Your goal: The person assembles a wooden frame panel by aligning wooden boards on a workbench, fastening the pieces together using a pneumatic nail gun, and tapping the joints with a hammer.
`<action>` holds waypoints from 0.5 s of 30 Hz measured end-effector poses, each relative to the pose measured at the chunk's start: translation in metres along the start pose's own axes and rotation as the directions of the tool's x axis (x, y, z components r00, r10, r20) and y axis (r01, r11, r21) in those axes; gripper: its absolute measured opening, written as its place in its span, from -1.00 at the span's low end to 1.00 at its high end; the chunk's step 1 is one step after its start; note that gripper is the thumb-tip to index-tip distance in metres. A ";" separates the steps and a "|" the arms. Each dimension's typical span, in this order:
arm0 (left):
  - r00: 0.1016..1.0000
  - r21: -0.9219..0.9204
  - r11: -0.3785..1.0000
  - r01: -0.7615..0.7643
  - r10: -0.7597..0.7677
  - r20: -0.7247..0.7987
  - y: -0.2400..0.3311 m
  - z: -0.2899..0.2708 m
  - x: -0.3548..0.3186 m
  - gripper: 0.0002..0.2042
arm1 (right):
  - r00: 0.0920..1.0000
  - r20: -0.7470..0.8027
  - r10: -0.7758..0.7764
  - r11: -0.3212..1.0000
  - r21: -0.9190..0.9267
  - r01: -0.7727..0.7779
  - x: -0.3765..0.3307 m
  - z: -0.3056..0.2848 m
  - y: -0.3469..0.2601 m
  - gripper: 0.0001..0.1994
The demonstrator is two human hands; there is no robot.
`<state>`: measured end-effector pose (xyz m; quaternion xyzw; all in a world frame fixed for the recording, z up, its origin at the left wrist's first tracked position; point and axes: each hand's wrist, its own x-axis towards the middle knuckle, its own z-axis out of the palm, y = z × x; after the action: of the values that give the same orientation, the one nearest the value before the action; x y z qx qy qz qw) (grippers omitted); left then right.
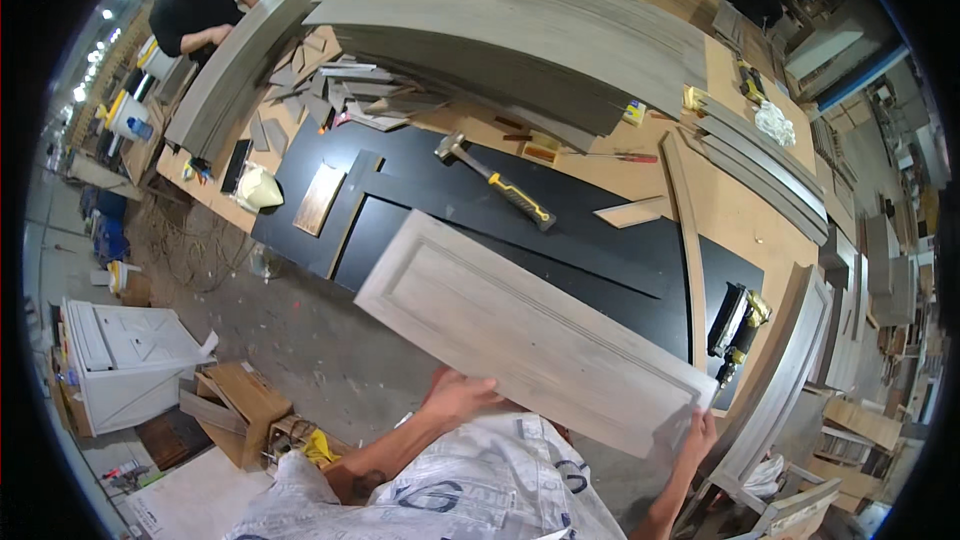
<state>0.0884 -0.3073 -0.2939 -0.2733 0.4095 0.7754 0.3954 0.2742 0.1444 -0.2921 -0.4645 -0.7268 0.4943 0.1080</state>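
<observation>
A grey wooden panel [530, 325] with a raised moulded border is held at a slant over the near edge of the workbench. My left hand [460, 395] is closed on its near long edge, with the fingers hidden underneath. At the right end, my right hand [699, 432] grips the panel's corner. Beyond the panel, a black board [400, 175] lies on the bench. On this board rest a hammer [500, 185] with a black and yellow handle, a short wood piece [320, 200] and a small mitred strip [630, 211].
Long grey boards [520, 10] are stacked at the back, beside a heap of offcuts [350, 90]. A nail gun [738, 330] lies on the bench at right, near leaning panels [775, 390]. Another person [200, 5] stands at far left. A white cabinet [130, 360] is at lower left.
</observation>
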 end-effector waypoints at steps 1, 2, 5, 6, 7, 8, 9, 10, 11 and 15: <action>0.997 0.053 0.996 -0.066 0.067 -0.031 0.005 -0.010 -0.007 -0.66 | 1.000 0.025 0.011 1.000 -0.016 -0.010 0.001 0.016 -0.019 -0.60; 0.998 0.042 0.998 -0.057 0.058 -0.017 0.010 -0.021 -0.012 -0.66 | 0.999 0.038 0.019 0.999 -0.031 -0.018 -0.002 0.033 -0.039 -0.61; 0.980 -0.055 0.992 -0.118 0.107 -0.167 0.019 -0.034 -0.030 -0.71 | 0.987 0.147 0.066 0.981 -0.191 -0.037 -0.004 0.058 -0.072 -0.55; 0.960 0.011 0.980 -0.197 0.195 -0.203 0.034 -0.027 -0.040 -0.71 | 0.975 0.219 0.028 0.947 -0.319 0.045 -0.001 0.061 -0.081 -0.53; 0.926 0.076 0.957 -0.281 0.291 -0.241 0.048 -0.021 -0.049 -0.66 | 0.977 0.209 0.030 0.943 -0.330 0.041 0.003 0.062 -0.095 -0.53; 0.928 0.069 0.959 -0.276 0.284 -0.242 0.064 -0.009 -0.057 -0.66 | 0.903 0.389 0.185 0.957 -0.280 -0.075 0.005 0.063 -0.111 -0.53; 0.887 0.167 0.926 -0.338 0.373 -0.272 0.083 0.006 -0.060 -0.64 | 0.773 0.555 0.307 0.948 -0.248 -0.199 0.007 0.062 -0.119 -0.53; 0.834 0.263 0.880 -0.396 0.464 -0.298 0.097 0.018 -0.057 -0.62 | 0.773 0.557 0.304 0.948 -0.253 -0.190 0.013 0.055 -0.112 -0.53; 0.837 0.330 0.853 -0.405 0.491 -0.241 0.107 0.016 -0.047 -0.62 | 0.750 0.622 0.227 0.973 -0.106 -0.207 0.022 0.045 -0.097 -0.56; 0.064 0.701 0.392 -0.596 0.893 -0.445 0.178 -0.102 0.019 -0.61 | 0.720 0.628 0.295 0.795 0.257 -0.550 0.064 0.047 -0.059 -0.67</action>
<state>-0.0603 -0.4493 -0.2859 -0.2524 0.7386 0.5684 -0.2601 0.1767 0.1609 -0.2863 -0.4211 -0.4695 0.7652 -0.1292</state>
